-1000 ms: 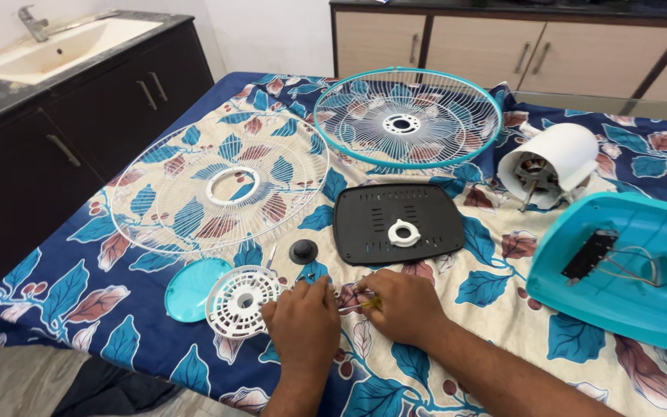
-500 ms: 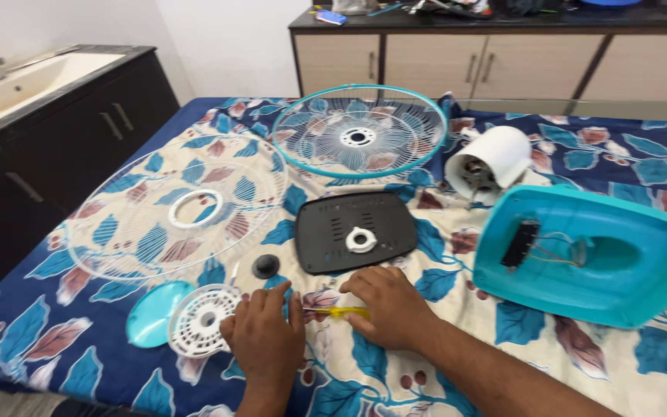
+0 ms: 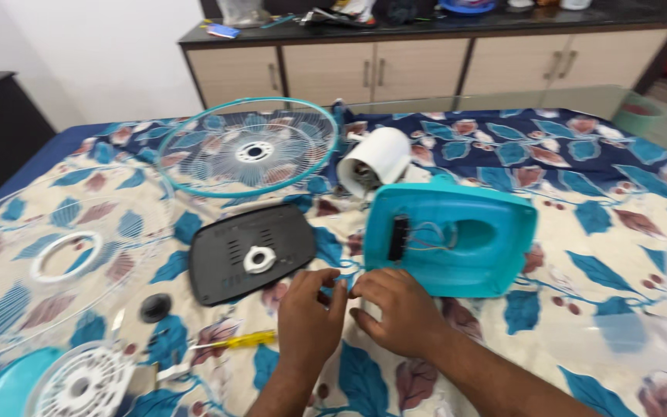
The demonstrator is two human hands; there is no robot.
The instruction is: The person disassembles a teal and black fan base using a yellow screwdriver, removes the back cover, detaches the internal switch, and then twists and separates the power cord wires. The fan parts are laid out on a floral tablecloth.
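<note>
Plainly, the fan lies fully dismantled on the bed [image 3: 596, 232]: two wire guards, one dark base plate [image 3: 252, 251], one teal base shell [image 3: 457, 235], one white motor housing [image 3: 376, 161]. Left hand [image 3: 310, 313] and right hand [image 3: 395, 309] pinch something small together, too hidden to name, just beside the shell; nothing is rejoined.

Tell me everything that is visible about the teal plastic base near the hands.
The teal base is a rounded, roughly rectangular shell of glossy plastic lying on the floral bedsheet, its hollow side facing up. Inside it show a dark rectangular part and a few thin wires. A white cylindrical motor housing lies just behind it, touching or nearly so. The right hand is at its near edge and the left hand is beside that; whether either touches it I cannot tell.
</note>
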